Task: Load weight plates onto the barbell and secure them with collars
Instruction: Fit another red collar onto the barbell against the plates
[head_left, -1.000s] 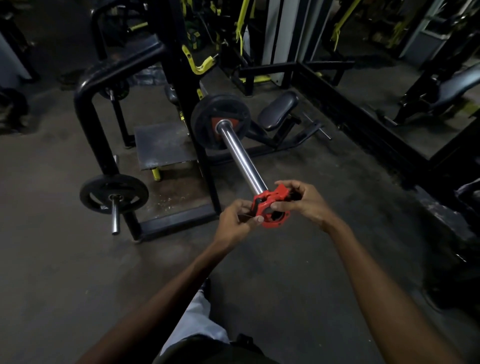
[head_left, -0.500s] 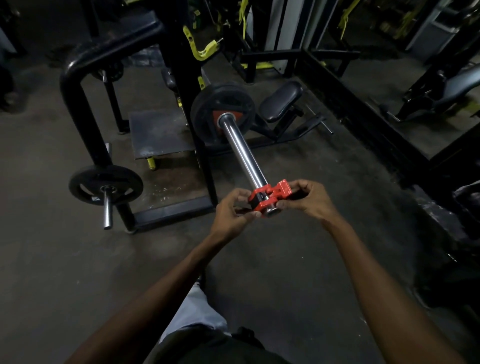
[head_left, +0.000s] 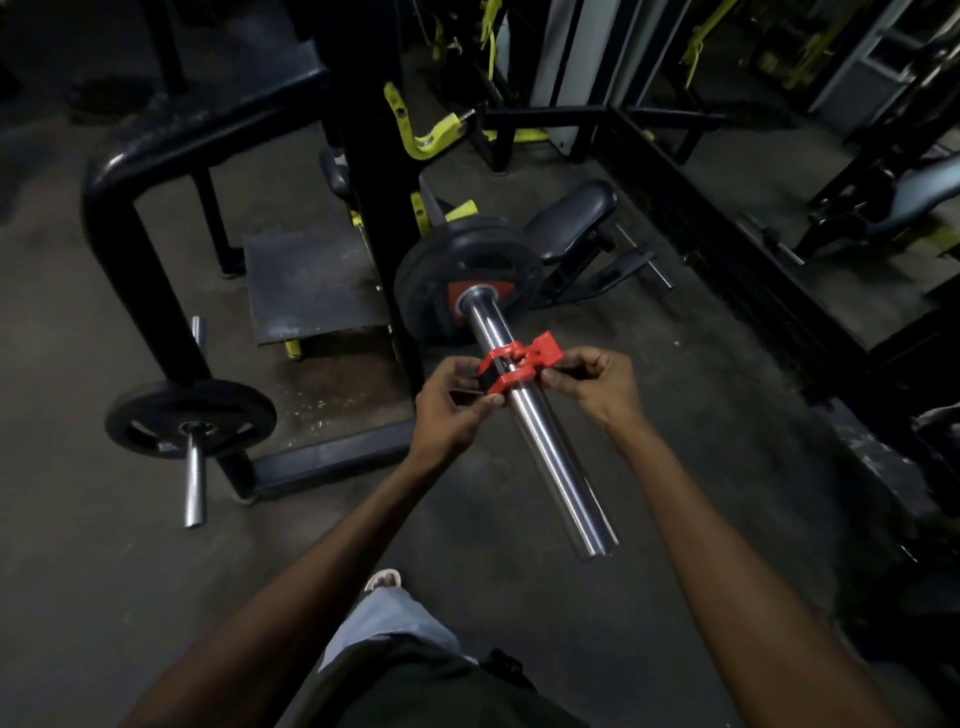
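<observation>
Half a second ago the red collar (head_left: 511, 364) sat at the sleeve's near tip; it now rides partway up the chrome barbell sleeve (head_left: 540, 436), short of the black weight plate (head_left: 467, 280) at the far end. Both hands pinch it: the left hand (head_left: 449, 410) with fingertips closed on its left side, the right hand (head_left: 597, 387) gripping the raised lever on its right. Left of this, a smaller plate (head_left: 189, 418) hangs on the black rack (head_left: 140, 249).

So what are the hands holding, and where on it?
A red collar on the bar. The left hand pinches its ring side; the right hand grips its lever side.
</observation>
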